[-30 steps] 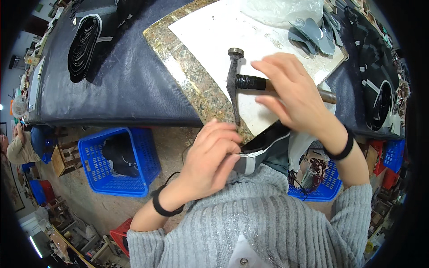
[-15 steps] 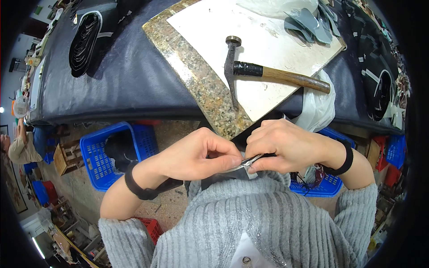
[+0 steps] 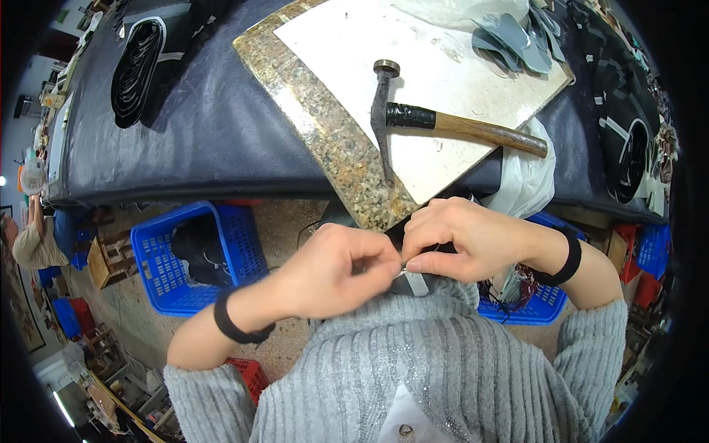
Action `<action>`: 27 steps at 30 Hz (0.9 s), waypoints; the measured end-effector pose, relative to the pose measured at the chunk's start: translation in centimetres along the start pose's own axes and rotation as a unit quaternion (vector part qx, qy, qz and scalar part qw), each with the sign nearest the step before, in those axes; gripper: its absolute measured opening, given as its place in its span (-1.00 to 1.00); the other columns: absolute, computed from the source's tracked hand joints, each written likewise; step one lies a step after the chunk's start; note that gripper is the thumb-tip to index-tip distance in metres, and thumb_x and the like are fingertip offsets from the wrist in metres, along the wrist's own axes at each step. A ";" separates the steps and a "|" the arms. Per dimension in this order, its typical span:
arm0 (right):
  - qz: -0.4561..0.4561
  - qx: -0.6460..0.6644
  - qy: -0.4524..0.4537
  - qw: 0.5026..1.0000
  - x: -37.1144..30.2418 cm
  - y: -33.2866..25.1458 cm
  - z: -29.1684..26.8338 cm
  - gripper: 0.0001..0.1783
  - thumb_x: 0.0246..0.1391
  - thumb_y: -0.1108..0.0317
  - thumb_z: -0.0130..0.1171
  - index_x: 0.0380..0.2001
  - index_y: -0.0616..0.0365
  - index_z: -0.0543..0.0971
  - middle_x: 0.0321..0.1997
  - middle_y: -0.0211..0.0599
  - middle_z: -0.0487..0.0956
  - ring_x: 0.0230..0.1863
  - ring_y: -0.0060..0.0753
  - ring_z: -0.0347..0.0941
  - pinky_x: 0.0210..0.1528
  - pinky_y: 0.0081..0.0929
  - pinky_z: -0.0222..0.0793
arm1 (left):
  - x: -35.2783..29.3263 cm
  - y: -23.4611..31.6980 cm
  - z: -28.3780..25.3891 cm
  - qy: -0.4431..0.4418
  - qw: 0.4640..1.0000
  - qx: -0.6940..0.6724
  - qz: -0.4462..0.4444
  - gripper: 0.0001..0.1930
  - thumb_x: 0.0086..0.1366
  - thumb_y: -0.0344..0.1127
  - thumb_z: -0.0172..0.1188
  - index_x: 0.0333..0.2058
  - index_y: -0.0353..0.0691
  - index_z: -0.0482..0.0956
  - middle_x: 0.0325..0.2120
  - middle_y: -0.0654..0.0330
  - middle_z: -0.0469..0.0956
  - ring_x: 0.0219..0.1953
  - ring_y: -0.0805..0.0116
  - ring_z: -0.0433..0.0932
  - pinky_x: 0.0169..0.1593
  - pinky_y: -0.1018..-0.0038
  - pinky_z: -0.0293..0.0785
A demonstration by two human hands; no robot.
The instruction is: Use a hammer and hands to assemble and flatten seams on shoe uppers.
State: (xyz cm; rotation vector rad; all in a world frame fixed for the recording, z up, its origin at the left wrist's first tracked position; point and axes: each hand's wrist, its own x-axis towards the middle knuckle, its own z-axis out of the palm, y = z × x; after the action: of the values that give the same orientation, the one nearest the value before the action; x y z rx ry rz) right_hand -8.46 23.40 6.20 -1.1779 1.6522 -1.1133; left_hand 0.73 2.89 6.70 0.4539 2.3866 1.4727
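Close to my body, below the table's front edge, my left hand (image 3: 336, 269) and my right hand (image 3: 459, 238) meet fingertip to fingertip. Both are closed in a pinch on a small dark piece with a white strip (image 3: 417, 283). Most of that piece is hidden behind my fingers and against my grey sweater. Beyond my hands, a hammer (image 3: 465, 131) with a wooden handle and black tape lies on a white board (image 3: 443, 81). The board rests on a speckled stone slab (image 3: 325, 111).
Grey cut pieces (image 3: 513, 44) and clear plastic (image 3: 528, 173) lie by the board. Stacks of folded black pieces (image 3: 139, 74) sit on the dark-covered table (image 3: 221, 140). Below stand a blue basket (image 3: 159, 277) and a red one (image 3: 249, 376). Another person (image 3: 37, 240) is at far left.
My left hand has turned and drawn its fingertips closer to my right fingers. Less of the dark piece shows between them. The hammer and board have stayed put.
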 end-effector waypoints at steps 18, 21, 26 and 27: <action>0.029 0.018 0.003 0.999 0.1 0.3 0.4 -0.89 -0.09 0.42 0.13 -0.53 0.24 0.56 -0.55 -0.17 0.54 -0.50 -0.21 0.49 -0.41 -0.35 0.36 | 0.0 -0.1 0.2 -0.032 0.999 0.003 -0.031 -0.89 0.17 -0.41 0.17 -0.47 -0.33 0.58 -0.56 0.21 0.59 -0.44 0.56 0.51 -0.31 0.55 0.41; 0.031 0.048 0.011 0.998 0.2 0.2 0.6 -0.87 -0.10 0.41 0.12 -0.57 0.25 0.56 -0.58 -0.15 0.54 -0.53 -0.25 0.48 -0.42 -0.38 0.36 | -0.1 0.2 -0.2 -0.061 0.970 -0.184 -0.147 -0.93 0.11 -0.43 0.18 -0.49 -0.31 0.56 -0.59 0.19 0.56 -0.49 0.44 0.52 -0.33 0.51 0.42; 0.023 -0.007 0.050 0.998 0.1 0.5 1.0 -0.85 -0.13 0.39 0.13 -0.62 0.26 0.51 -0.60 -0.16 0.52 -0.56 -0.24 0.44 -0.44 -0.37 0.33 | -0.1 -0.1 0.7 -0.016 0.998 -0.046 -0.048 -0.92 0.12 -0.42 0.18 -0.46 -0.32 0.56 -0.57 0.19 0.57 -0.50 0.42 0.52 -0.32 0.50 0.41; 0.024 -0.007 0.051 0.998 0.1 0.2 1.0 -0.85 -0.13 0.39 0.13 -0.62 0.26 0.51 -0.60 -0.16 0.52 -0.56 -0.24 0.44 -0.44 -0.37 0.33 | -0.1 0.0 0.9 0.014 0.997 0.075 0.022 -0.92 0.14 -0.42 0.17 -0.44 -0.32 0.56 -0.57 0.18 0.57 -0.49 0.43 0.52 -0.31 0.51 0.40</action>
State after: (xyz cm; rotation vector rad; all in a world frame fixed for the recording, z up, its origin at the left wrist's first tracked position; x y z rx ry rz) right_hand -7.61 23.15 5.70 -1.1008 1.7599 -1.1500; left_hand 1.25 3.58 6.32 0.5260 2.5350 1.3311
